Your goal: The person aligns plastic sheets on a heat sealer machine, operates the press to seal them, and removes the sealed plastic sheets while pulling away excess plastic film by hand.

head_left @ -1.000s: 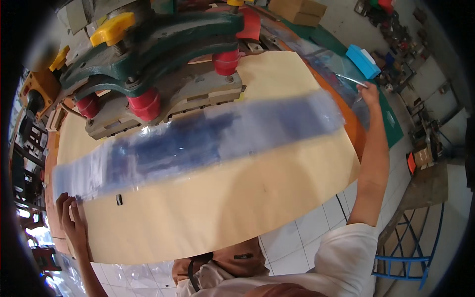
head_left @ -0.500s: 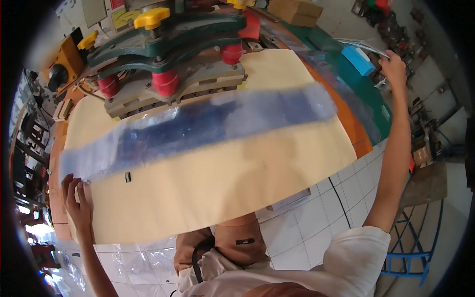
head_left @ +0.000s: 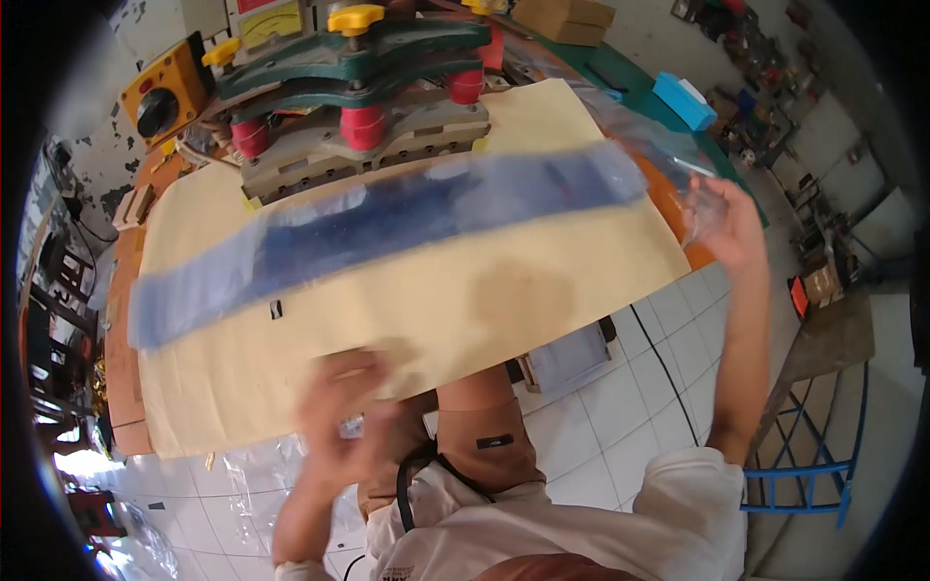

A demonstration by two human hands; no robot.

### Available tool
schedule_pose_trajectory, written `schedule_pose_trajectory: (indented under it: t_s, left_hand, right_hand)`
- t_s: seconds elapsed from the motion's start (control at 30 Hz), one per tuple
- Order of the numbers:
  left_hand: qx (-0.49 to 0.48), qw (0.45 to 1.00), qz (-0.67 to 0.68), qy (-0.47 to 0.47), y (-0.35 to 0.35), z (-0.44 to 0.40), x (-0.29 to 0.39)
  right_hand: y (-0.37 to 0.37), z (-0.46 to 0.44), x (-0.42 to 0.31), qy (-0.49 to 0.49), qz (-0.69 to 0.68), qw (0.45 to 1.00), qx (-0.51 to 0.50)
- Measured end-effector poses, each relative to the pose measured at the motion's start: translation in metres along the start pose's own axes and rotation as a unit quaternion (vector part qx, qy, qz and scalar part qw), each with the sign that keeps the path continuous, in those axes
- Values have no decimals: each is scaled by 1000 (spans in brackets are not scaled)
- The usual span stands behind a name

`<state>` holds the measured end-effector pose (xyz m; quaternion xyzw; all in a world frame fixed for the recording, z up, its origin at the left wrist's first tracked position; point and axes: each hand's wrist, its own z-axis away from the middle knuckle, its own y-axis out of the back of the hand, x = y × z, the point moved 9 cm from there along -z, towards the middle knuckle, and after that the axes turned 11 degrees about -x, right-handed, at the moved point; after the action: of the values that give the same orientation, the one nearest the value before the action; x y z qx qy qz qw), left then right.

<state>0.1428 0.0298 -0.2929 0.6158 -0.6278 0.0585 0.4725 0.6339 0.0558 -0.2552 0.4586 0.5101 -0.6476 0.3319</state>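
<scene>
My right hand [head_left: 725, 225] is closed on the edge of a clear plastic sheet [head_left: 668, 145] at the right side of the bench. My left hand [head_left: 344, 416] is motion-blurred near the front edge of the beige sheet [head_left: 436, 310], with thumb and fingers apart and nothing visible in them. A long bluish transparent plastic strip [head_left: 368, 232] lies across the beige sheet, in front of the press [head_left: 378, 140]. A small black piece [head_left: 276, 310] lies just in front of the strip.
The press has yellow knobs [head_left: 356, 19] and red cylinders [head_left: 362, 127]. An orange control box [head_left: 165, 92] stands left of it. At the back right are a light-blue box [head_left: 685, 101] on a green surface and a cardboard box [head_left: 564, 19]. A blue metal frame [head_left: 799, 489] stands at lower right.
My right hand has come nearer from the green surface, bringing clear plastic with it. My left hand has left the strip's left end and moved right, toward my lap. The view has shifted slightly.
</scene>
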Motion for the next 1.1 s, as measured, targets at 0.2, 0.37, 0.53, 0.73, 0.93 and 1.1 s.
schedule_pose_trajectory:
  t_s: [0.2, 0.37, 0.53, 0.73, 0.93, 1.1]
  left_hand:
    - [-139, 945, 295, 15, -135, -64, 15]
    - [-101, 935, 335, 60, -169, -102, 21]
    - [-37, 947, 318, 29, -161, -120, 10]
    - [-28, 892, 441, 93, -158, -114, 0]
    - [-16, 863, 503, 52, -147, -99, 17]
    - [-49, 880, 471, 23, -142, -90, 29]
  right_hand:
    - [-51, 48, 92, 49, -177, 983, 12]
    - [-108, 75, 133, 23, -162, 986, -22]
    - [-120, 75, 138, 50, -140, 988, -29]
    - [-124, 58, 137, 39, -357, 924, -133]
    - [-79, 2, 109, 15, -285, 951, -116]
    - [-46, -75, 99, -92, -279, 941, -168]
